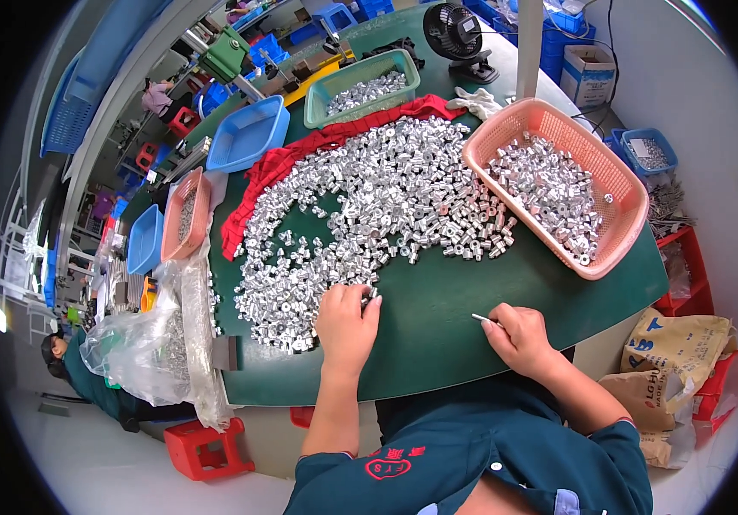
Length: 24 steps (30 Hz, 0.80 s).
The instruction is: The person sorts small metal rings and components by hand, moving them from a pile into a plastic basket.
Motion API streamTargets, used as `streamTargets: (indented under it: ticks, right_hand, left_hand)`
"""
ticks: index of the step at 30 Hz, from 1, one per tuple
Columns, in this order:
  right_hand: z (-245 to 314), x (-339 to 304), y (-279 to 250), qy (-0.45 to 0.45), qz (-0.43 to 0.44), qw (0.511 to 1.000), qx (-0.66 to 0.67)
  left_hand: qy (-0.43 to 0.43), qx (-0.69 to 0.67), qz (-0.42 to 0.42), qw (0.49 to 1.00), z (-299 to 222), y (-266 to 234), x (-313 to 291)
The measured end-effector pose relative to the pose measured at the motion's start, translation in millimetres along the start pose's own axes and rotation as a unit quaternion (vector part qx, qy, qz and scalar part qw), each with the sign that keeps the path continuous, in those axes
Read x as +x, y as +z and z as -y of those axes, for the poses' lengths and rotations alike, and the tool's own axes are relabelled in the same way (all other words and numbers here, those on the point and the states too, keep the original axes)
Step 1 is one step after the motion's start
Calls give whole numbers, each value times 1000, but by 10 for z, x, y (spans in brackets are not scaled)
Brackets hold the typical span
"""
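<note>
A wide heap of small silvery metal cylinders (403,176) covers much of the green tabletop (433,296). At its near edge my left hand (347,330) has its thumb and fingers closed around a small metal cylinder (371,294), partly hidden by the fingers. Further right, apart from the heap, my right hand (519,337) pinches a thin pale rod (480,318), whose tip points left. A pink basket (622,215) with more of these cylinders stands beyond the right hand.
A red cloth (253,193) edges the heap. Behind it are a green basket (321,90) of parts, a blue tray (249,133) and a black fan (455,34). Plastic bags (141,352) lie along the left edge. A person (85,378) is at far left, near a red stool (206,446).
</note>
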State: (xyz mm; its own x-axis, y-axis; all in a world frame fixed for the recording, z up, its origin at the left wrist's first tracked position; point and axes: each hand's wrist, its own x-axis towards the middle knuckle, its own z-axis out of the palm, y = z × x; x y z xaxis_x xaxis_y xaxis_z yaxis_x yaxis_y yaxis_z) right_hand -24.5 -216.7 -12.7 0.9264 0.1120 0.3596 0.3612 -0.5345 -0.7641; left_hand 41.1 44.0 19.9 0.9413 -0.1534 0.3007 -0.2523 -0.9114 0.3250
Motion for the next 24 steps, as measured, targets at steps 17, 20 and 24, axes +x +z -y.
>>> streamTargets:
  ticks: [17,20,24]
  right_hand:
    - [30,-7,-12,24,0,1000,5]
    - [124,32,-64,83,22,995,42]
    - [147,54,-125,125,80,986,75]
  left_hand:
    - [-1,-324,132,937,-502,373,82]
    - [-172,-605,259,733,-602,380,142]
    - [-234,-726,314,566,-628,519,127]
